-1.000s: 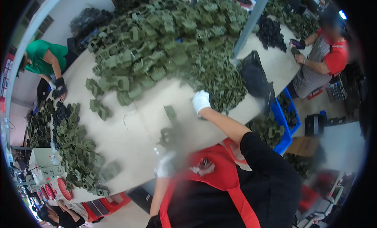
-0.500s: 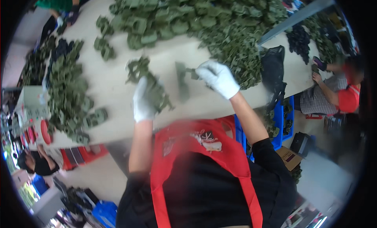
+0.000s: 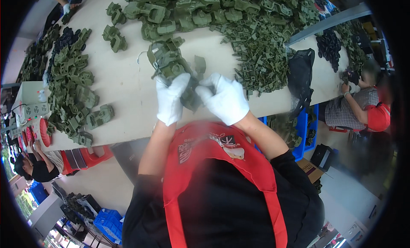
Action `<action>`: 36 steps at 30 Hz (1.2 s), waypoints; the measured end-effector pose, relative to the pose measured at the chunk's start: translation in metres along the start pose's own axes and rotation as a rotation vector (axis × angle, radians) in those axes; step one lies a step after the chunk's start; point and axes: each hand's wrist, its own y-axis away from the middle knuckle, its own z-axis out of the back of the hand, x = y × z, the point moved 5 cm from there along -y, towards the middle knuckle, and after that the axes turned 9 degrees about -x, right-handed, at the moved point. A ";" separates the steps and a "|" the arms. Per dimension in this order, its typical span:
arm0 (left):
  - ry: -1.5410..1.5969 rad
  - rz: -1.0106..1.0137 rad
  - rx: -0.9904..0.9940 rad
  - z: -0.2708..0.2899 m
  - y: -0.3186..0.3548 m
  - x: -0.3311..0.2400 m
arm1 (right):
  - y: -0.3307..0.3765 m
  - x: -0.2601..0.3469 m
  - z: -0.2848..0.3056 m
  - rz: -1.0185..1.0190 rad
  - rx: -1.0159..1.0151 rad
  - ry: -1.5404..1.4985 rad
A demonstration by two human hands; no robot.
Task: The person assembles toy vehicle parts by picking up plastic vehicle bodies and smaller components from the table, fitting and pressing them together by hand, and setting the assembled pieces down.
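My left hand (image 3: 172, 97), in a white glove, is closed around the near end of an olive-green plastic toy vehicle body (image 3: 168, 57). My right hand (image 3: 225, 97), gloved in white too, has its fingers pinched against the body's right side. A flat green plastic part (image 3: 199, 65) sticks up from those fingertips. The gloves hide where this part meets the body. Both hands are held above the near side of the table (image 3: 128, 94).
Many green vehicle bodies (image 3: 200, 17) are heaped at the back, with small green parts (image 3: 265, 55) to their right. More bodies (image 3: 72, 90) lie at left. A black bag (image 3: 300, 72) hangs over the edge near blue crates (image 3: 302, 134). Co-workers (image 3: 356, 104) sit nearby.
My right hand has moved left and nearer to me, bringing the flat green part against the vehicle body. My left hand has shifted slightly right with the body.
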 end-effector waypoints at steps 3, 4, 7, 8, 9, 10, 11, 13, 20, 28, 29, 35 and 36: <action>-0.116 -0.058 -0.082 0.007 0.003 0.005 | 0.009 0.006 -0.005 0.384 -0.179 0.232; -0.089 -0.063 -0.076 0.010 0.002 0.007 | 0.012 0.008 -0.007 0.466 -0.210 0.268; -0.103 -0.039 -0.062 0.013 0.003 0.010 | 0.006 -0.008 -0.020 0.502 -0.143 0.210; -0.082 -0.018 -0.082 0.010 0.008 0.008 | 0.008 -0.010 -0.023 0.522 -0.115 0.216; -0.111 0.002 -0.074 0.004 0.010 0.004 | 0.006 -0.011 -0.021 0.492 -0.126 0.181; -0.148 0.026 -0.078 0.004 0.013 0.002 | 0.006 -0.012 -0.021 0.498 -0.150 0.182; -0.189 -0.028 -0.113 0.007 0.016 0.005 | 0.007 -0.014 -0.023 0.481 -0.128 0.159; -0.205 -0.061 -0.141 0.014 0.016 0.017 | 0.008 -0.018 -0.025 0.437 -0.070 0.173; -0.082 0.046 -0.070 -0.008 0.028 0.000 | 0.005 -0.018 -0.001 0.314 -0.088 -0.084; -0.059 0.085 0.047 -0.014 -0.002 0.011 | -0.019 -0.043 0.008 0.083 0.184 -0.243; 0.030 0.138 0.058 -0.009 -0.009 0.014 | -0.026 -0.040 0.018 0.086 0.225 -0.160; 0.074 0.247 0.049 -0.009 -0.023 0.010 | -0.029 -0.041 0.052 -0.176 0.051 -0.453; 0.100 0.254 0.024 -0.009 -0.020 0.011 | -0.027 -0.040 0.049 -0.179 0.056 -0.418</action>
